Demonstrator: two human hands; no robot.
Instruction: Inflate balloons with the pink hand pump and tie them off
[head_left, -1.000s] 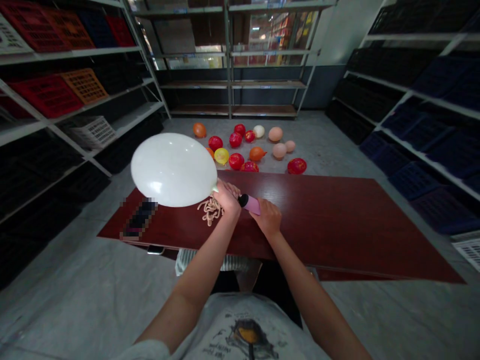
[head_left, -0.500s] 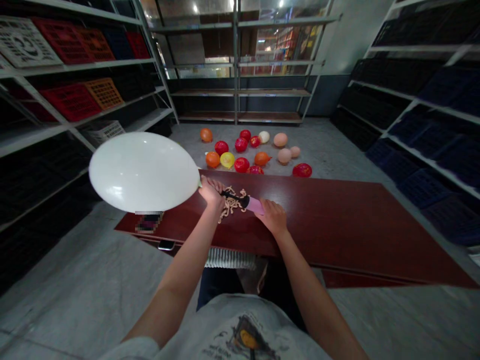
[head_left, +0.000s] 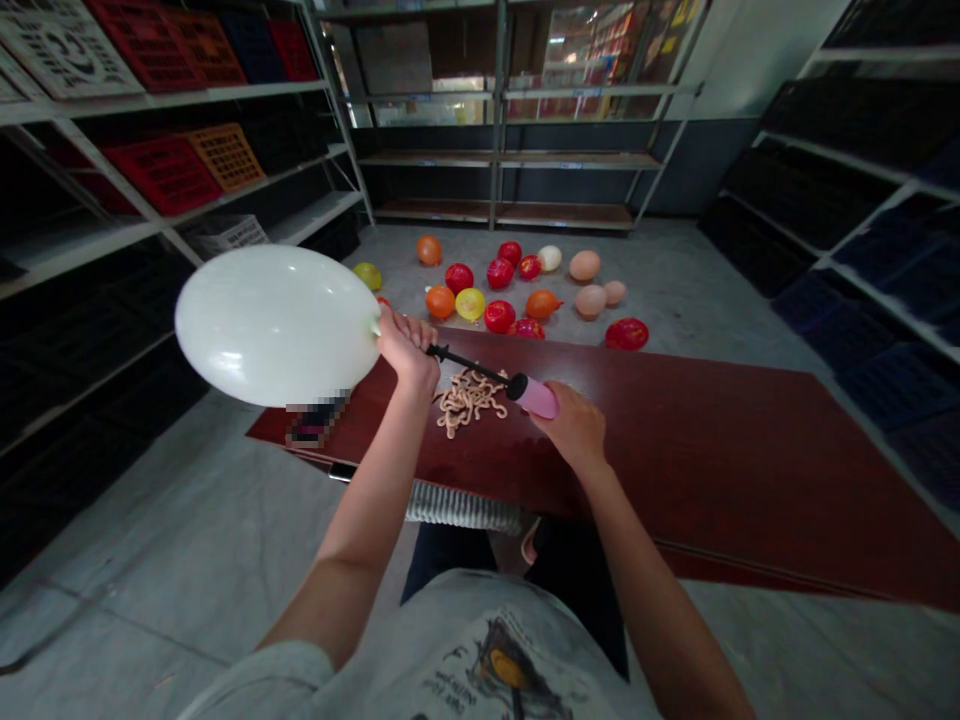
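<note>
A large white balloon (head_left: 277, 325) is inflated at the left, its neck in my left hand (head_left: 407, 343). That hand is closed around the balloon's neck and the nozzle end of a hand balloon pump. My right hand (head_left: 574, 420) wraps round the pink barrel of the balloon pump (head_left: 536, 397). Between the hands the pump's black rod is drawn out long. Under it, a loose pile of uninflated beige balloons (head_left: 469, 400) lies on the dark red table (head_left: 697, 440).
On the floor beyond the table lie several red, orange, yellow and beige balloons (head_left: 590, 300). Shelves with crates (head_left: 161, 175) stand at the left, and dark crates line the right. A pixelated dark object (head_left: 315, 420) lies at the table's left end.
My hands have moved apart, and more of the pump's black rod now shows between them. The view has shifted slightly downward and left.
</note>
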